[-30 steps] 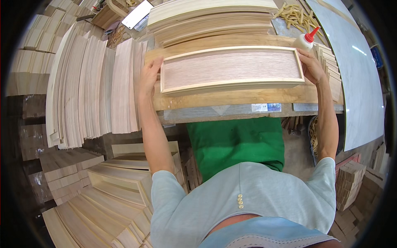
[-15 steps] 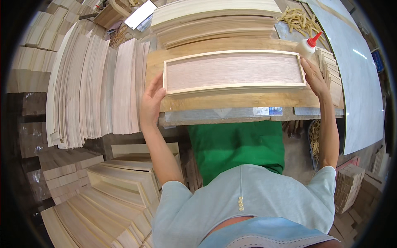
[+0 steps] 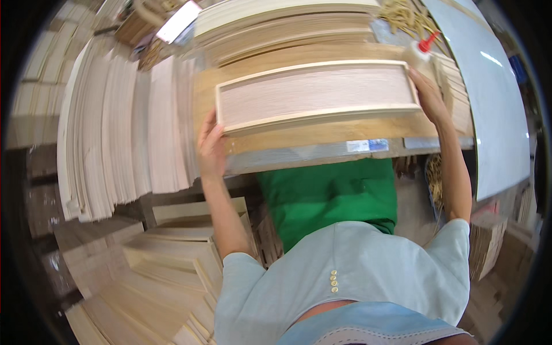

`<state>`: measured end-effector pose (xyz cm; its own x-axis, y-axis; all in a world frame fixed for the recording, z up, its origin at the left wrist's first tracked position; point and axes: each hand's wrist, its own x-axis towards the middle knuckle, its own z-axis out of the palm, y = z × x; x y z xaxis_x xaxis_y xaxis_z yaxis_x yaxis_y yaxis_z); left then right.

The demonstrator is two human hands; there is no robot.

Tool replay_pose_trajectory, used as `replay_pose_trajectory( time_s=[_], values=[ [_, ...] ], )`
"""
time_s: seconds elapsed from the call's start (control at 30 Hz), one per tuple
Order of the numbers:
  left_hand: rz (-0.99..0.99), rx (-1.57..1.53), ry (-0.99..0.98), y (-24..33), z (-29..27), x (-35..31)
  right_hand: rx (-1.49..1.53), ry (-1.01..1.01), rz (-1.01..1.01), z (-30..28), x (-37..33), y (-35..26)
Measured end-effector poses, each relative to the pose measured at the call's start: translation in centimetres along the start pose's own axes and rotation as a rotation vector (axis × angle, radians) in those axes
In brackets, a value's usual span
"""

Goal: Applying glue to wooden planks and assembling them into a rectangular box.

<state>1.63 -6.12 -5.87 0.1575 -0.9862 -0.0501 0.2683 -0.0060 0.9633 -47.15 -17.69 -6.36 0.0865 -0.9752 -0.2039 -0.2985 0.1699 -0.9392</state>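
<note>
A long, shallow wooden tray (image 3: 319,109) with a thin pale rim and a pinkish wood bottom lies over the wooden work board (image 3: 276,137). My left hand (image 3: 213,146) grips its left end, thumb at the near corner and fingers along the side. At the opposite end, my right hand (image 3: 426,95) is closed on the short side, its fingertips partly hidden behind the rim. A white glue bottle (image 3: 418,54) with a red nozzle stands just beyond my right hand.
Stacked thin wood panels (image 3: 115,132) stand left of the board, with more long strips (image 3: 287,29) behind it. Small wood pieces (image 3: 451,92) lie at the right, near a pale sheet (image 3: 494,103). Finished-looking wooden boxes (image 3: 167,253) are piled at lower left. Yellow strips (image 3: 405,17) heap at the back.
The view has shifted and tilted slightly, so the scene sits a little left and higher on the right. Both hands keep hold of the tray's ends.
</note>
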Motion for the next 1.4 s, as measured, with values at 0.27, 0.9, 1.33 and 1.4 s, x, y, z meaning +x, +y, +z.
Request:
replay_pose_trajectory(
  time_s=[0.27, 0.9, 1.33, 1.4],
  values=[
    [0.074, 0.372, -0.317, 4.4, 0.7, 1.6, -0.602, -0.125, -0.361, -0.6, -2.6, -5.2],
    [0.193, 1.187, -0.367, 7.1, 5.1, 2.8, -0.895, -0.248, -0.521, -0.5, -3.6, -7.4],
    [0.323, 1.248, -0.438, 5.2, 3.5, 3.0, -0.786, -0.231, -0.646, -0.8, -2.6, -3.2],
    [0.205, 0.8, -0.258, 4.2, 2.8, 2.0, -0.565, -0.177, -0.518, -1.1, -3.5, -3.0]
  ],
)
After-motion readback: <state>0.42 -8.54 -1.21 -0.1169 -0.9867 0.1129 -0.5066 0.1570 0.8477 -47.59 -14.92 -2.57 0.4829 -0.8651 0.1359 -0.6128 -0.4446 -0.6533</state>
